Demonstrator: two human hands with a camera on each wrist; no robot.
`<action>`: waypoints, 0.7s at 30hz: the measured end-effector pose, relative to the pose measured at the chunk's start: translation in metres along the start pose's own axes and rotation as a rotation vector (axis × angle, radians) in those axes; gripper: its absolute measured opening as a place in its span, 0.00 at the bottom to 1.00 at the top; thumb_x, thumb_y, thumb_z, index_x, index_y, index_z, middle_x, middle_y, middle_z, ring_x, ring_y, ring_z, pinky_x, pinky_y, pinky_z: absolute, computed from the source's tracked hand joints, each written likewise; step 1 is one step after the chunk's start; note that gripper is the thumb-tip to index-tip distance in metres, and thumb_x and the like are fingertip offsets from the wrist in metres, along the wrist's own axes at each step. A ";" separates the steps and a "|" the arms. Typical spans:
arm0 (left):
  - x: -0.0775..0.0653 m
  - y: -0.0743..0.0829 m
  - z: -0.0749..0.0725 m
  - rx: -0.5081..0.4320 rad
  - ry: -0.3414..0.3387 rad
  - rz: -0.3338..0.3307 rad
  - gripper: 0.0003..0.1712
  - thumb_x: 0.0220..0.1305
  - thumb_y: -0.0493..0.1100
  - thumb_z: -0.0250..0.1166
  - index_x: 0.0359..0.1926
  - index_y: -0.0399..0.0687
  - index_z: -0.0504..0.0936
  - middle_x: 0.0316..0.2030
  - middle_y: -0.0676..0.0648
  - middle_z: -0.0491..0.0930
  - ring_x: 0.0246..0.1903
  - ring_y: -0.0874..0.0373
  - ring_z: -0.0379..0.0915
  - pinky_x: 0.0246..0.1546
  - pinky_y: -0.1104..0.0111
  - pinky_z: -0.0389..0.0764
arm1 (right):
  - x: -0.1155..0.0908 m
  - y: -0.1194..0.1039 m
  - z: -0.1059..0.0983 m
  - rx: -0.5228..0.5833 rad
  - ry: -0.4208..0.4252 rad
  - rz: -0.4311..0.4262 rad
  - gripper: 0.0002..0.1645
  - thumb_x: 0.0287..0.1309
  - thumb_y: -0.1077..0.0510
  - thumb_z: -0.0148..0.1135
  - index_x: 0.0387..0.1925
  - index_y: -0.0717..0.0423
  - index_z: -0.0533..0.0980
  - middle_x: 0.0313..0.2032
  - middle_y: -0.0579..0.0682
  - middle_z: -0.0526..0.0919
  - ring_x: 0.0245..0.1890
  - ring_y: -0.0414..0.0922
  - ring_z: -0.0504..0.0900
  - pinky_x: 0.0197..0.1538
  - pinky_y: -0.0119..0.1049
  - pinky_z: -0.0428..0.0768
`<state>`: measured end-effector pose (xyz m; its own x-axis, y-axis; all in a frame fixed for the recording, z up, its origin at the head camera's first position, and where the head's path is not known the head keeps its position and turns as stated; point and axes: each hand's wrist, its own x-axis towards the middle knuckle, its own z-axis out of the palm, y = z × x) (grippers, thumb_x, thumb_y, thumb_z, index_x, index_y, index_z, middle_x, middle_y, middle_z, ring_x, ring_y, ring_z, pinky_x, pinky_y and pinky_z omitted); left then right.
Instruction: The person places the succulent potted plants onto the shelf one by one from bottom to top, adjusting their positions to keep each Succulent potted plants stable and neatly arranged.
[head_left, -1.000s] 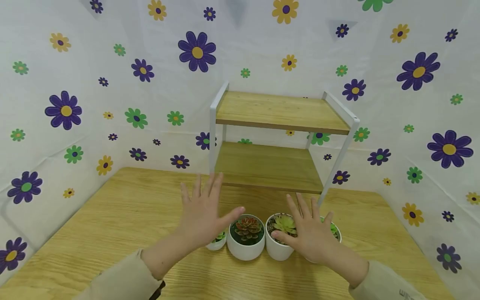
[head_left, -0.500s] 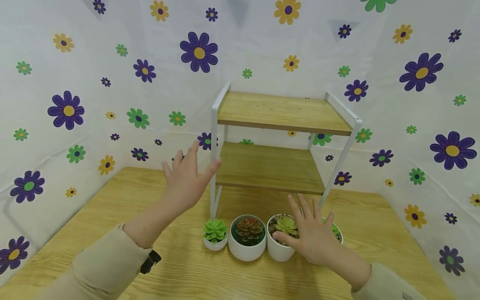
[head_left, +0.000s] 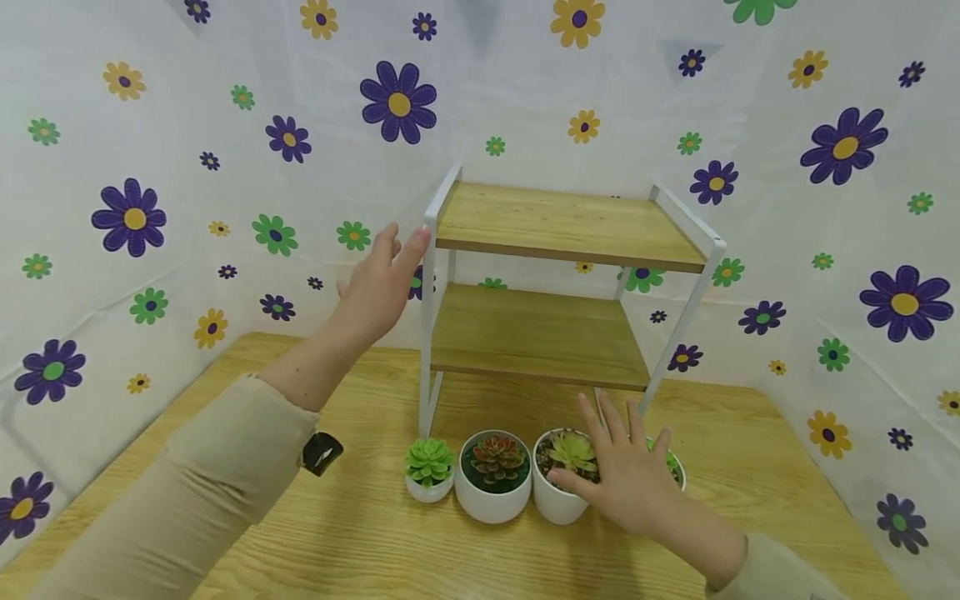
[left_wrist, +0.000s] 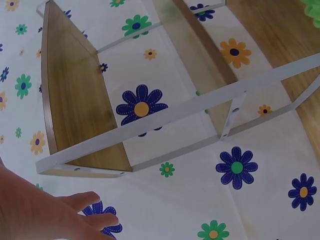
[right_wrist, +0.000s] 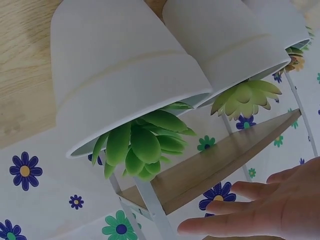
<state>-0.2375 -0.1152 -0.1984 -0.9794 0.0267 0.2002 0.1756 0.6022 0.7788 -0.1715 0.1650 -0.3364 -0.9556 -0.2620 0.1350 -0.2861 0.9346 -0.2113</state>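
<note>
My left hand [head_left: 378, 287] is raised beside the upper left corner of a two-tier wooden shelf [head_left: 562, 221] with a white frame. Its thumb overlaps the front post in the head view; the left wrist view shows the fingers loosely extended beyond the frame [left_wrist: 165, 117], holding nothing. Fingers spread, my right hand [head_left: 630, 479] hovers over the two right-hand potted succulents: a yellow-green one [head_left: 572, 452] and a green one [right_wrist: 142, 145], partly hidden in the head view. Left of them stand a reddish succulent [head_left: 497, 461] and a small bright green one [head_left: 430, 462], all in white pots.
The row of pots lines the front of the shelf on a wooden table [head_left: 375, 542]. A white cloth [head_left: 247, 192] printed with flowers encloses the back and sides. A black strap with a buckle [head_left: 322, 453] shows at my left sleeve.
My left hand has risen from above the left pots to the shelf's upper left corner, uncovering the small green succulent. My right hand has stayed nearly in place.
</note>
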 end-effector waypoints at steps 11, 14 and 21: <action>0.038 0.009 -0.009 -0.133 -0.001 -0.046 0.48 0.65 0.72 0.28 0.73 0.44 0.40 0.73 0.42 0.44 0.73 0.44 0.39 0.68 0.43 0.46 | -0.002 0.001 0.002 -0.005 0.024 -0.012 0.56 0.53 0.29 0.54 0.72 0.53 0.48 0.71 0.62 0.51 0.68 0.72 0.45 0.53 0.81 0.46; 0.047 0.009 -0.009 -0.175 0.003 -0.069 0.47 0.65 0.72 0.28 0.73 0.46 0.42 0.74 0.44 0.44 0.73 0.45 0.38 0.69 0.45 0.45 | -0.003 0.001 0.002 0.002 0.019 -0.015 0.56 0.53 0.28 0.53 0.72 0.53 0.47 0.71 0.62 0.50 0.68 0.72 0.44 0.53 0.81 0.45; 0.057 0.007 -0.006 -0.251 -0.022 -0.168 0.48 0.61 0.76 0.28 0.74 0.53 0.40 0.73 0.46 0.48 0.73 0.45 0.41 0.69 0.44 0.44 | -0.004 0.001 0.002 0.006 0.015 -0.010 0.55 0.54 0.30 0.54 0.73 0.52 0.46 0.71 0.62 0.50 0.68 0.72 0.44 0.53 0.81 0.44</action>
<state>-0.2917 -0.1144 -0.1774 -0.9983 -0.0378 0.0453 0.0274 0.3833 0.9232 -0.1677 0.1664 -0.3389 -0.9515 -0.2679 0.1515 -0.2964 0.9303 -0.2159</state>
